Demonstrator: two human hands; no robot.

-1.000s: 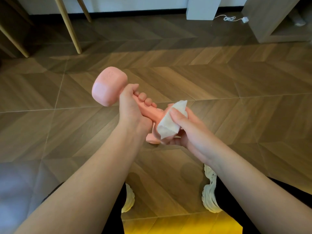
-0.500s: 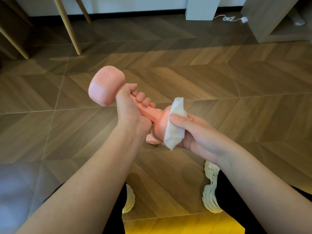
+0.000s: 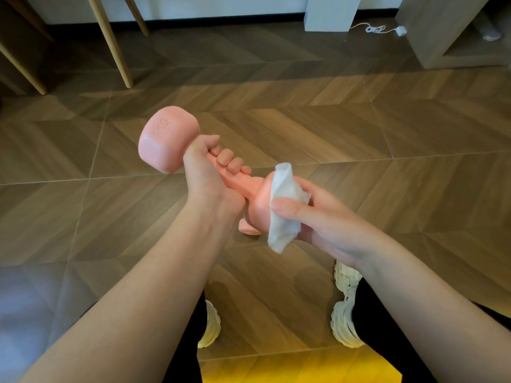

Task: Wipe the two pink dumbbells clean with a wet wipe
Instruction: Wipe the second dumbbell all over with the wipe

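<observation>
Wooden floor (image 3: 331, 134) under pink dumbbell (image 3: 166, 139) (embossed "KG") and wipe (image 3: 283, 214).

a: count it off for me, centre first.
b: one pink dumbbell (image 3: 168, 139) at centre, plus a sliver of a second dumbbell (image 3: 247, 228) just below it, mostly hidden. that makes two.
a: and around them?
b: one wet wipe (image 3: 284, 214), just right of centre. a left hand (image 3: 206, 178) and a right hand (image 3: 312, 217), so two.
a: lower down?
b: a left sneaker (image 3: 210, 327) at six o'clock and a right sneaker (image 3: 344, 308) at five, both white, so two.
a: further off?
b: three pale wooden legs (image 3: 110, 42) between ten and eleven o'clock, one white post (image 3: 331, 12) near one, one white cable (image 3: 373, 29) with a plug at one, one wooden cabinet (image 3: 431, 31) at two.
</observation>
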